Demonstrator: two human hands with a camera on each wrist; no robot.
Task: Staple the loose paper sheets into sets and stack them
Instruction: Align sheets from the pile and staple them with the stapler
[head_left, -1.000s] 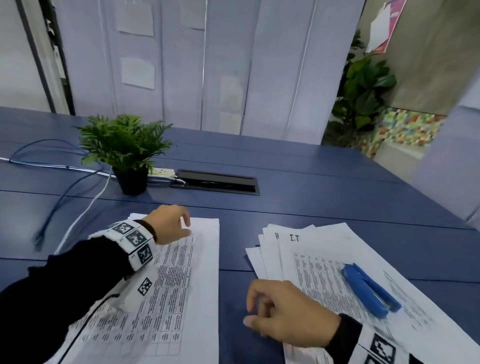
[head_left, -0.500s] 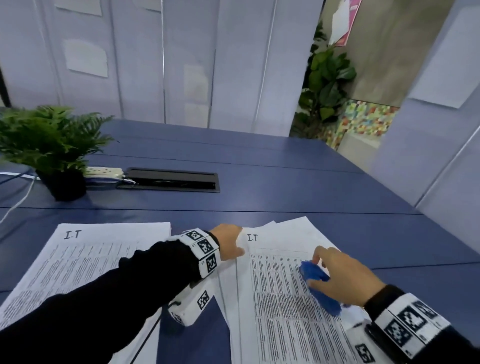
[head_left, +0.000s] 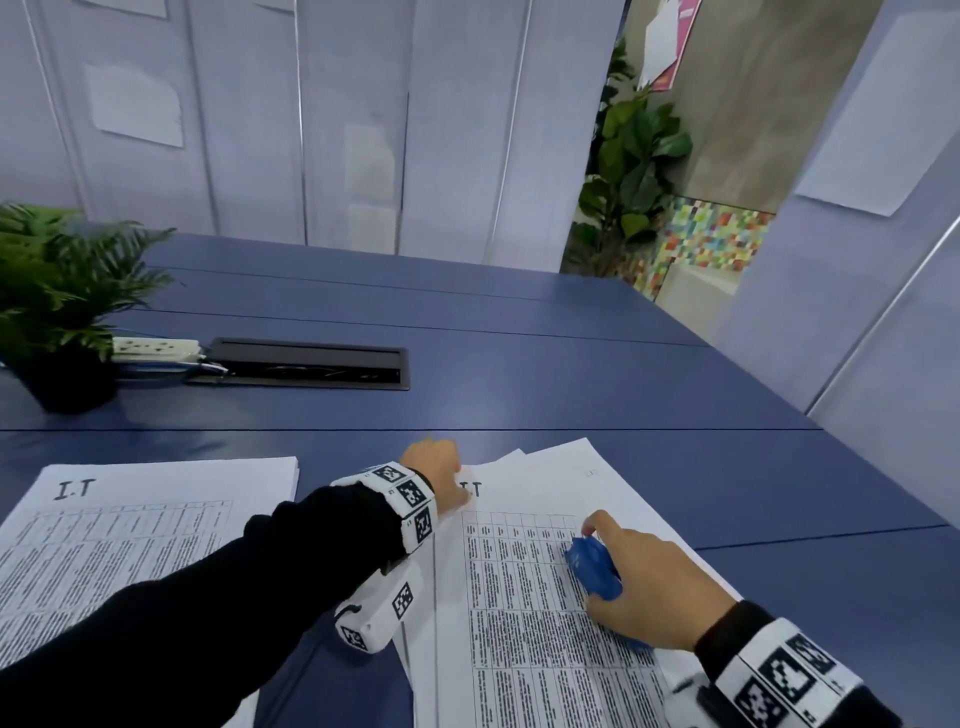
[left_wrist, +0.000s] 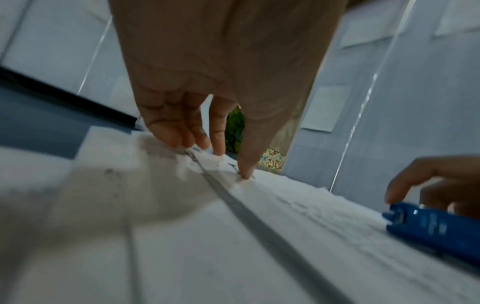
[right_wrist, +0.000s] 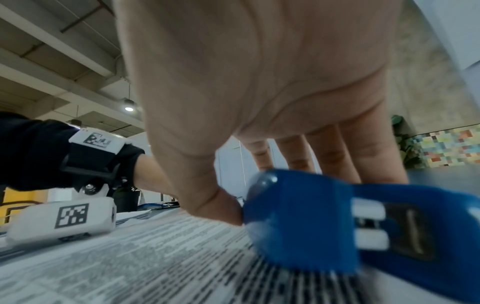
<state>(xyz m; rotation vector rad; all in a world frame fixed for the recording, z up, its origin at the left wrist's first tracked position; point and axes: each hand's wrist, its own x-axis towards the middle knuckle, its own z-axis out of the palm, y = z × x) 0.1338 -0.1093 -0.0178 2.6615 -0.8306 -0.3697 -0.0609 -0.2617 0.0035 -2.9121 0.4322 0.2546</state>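
A fanned pile of loose printed sheets (head_left: 519, 623) lies on the blue table (head_left: 571, 374) at the near right. My left hand (head_left: 441, 467) reaches across to its top left corner by the "I.T" heading. In the left wrist view its fingertips (left_wrist: 218, 152) and thumb come straight down onto the paper (left_wrist: 182, 246). My right hand (head_left: 623, 571) grips the blue stapler (head_left: 595, 569), which lies on the pile. In the right wrist view the thumb sits on one side of the stapler (right_wrist: 324, 216) and the fingers on the other. A squared stack of sheets (head_left: 130, 545) lies at the near left.
A potted fern (head_left: 57, 312) stands at the far left beside a white power strip (head_left: 156, 349) and a black cable slot (head_left: 306, 364). The table's right edge (head_left: 831, 431) runs close to grey partition panels. A big plant (head_left: 634, 171) stands beyond the table.
My left hand left the left stack and came to the top corner of the right pile. My right hand moved onto the stapler and took hold of it. The view turned right.
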